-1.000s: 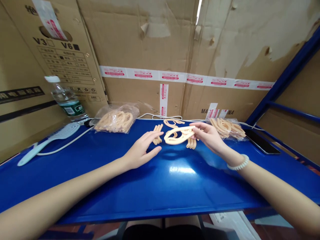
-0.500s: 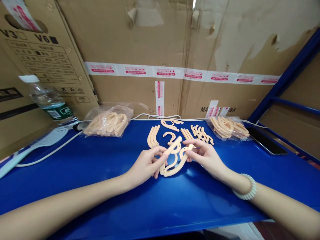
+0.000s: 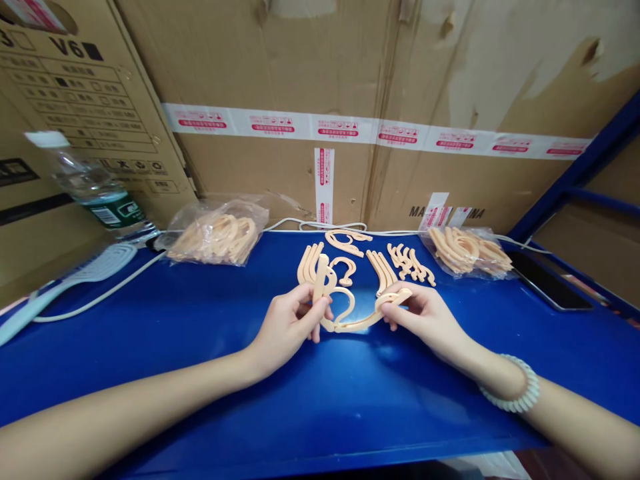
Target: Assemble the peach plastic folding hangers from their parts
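Observation:
A peach-coloured plastic folding hanger (image 3: 357, 327) is held above the table between my two hands, its arms spread apart and its hook rising in the middle. My left hand (image 3: 293, 317) pinches the left arm between thumb and fingers. The right arm's end is gripped by my right hand (image 3: 413, 308). Just beyond lie loose hanger parts: curved arms (image 3: 310, 261) on the left, a hook (image 3: 345, 270) in the middle, more arms (image 3: 381, 272) and several small hooks (image 3: 411, 263) on the right. A folded hanger (image 3: 347, 241) lies behind them.
Clear bags of hanger parts stand at the back left (image 3: 215, 237) and back right (image 3: 467, 252). A phone (image 3: 547, 280) lies right, a hairbrush (image 3: 100, 263) and water bottle (image 3: 107, 200) left. A white cable and cardboard wall (image 3: 250, 167) border the blue table (image 3: 325, 400).
The hanger's two arms have swung further apart as my right hand moved to the right. My left hand has tilted its arm more upright. The camera view has shifted slightly.

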Motion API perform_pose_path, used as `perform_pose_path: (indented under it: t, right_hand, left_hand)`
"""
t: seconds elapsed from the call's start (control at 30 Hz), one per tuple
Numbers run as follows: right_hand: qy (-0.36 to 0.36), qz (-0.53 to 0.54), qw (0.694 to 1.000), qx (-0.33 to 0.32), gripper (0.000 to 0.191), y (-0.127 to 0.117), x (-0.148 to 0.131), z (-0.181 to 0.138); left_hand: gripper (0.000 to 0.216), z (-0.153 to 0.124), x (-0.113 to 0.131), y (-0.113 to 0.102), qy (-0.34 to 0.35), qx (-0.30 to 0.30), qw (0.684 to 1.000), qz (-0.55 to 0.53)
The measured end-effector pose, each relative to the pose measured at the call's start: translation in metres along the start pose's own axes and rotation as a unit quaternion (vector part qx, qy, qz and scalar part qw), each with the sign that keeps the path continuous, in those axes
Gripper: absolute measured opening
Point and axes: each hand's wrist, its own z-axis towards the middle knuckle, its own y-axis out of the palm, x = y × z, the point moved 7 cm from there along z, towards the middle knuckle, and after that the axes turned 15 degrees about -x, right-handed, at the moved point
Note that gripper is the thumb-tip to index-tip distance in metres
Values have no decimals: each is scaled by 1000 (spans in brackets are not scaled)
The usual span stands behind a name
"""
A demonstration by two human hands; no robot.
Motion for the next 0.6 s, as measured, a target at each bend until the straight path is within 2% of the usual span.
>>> perform_pose_path:
  t: [0.2, 0.37, 0.5, 0.6]
  right_hand:
    - [-6, 6, 998, 67, 26, -12, 8, -4]
    - [-31, 56, 990, 125, 25, -26, 5, -7]
    - [-23, 106, 989, 103, 27, -25, 6, -4]
    - [-17, 137, 989, 61, 29, -14, 11, -1]
  left_hand:
    - [33, 0, 5, -4, 24, 32, 999, -12]
    - [35, -1, 7, -9, 27, 52, 998, 17]
    - [36, -2, 6, -9, 17, 40, 998, 45]
    - [34, -2, 16, 1, 57, -24, 993, 101]
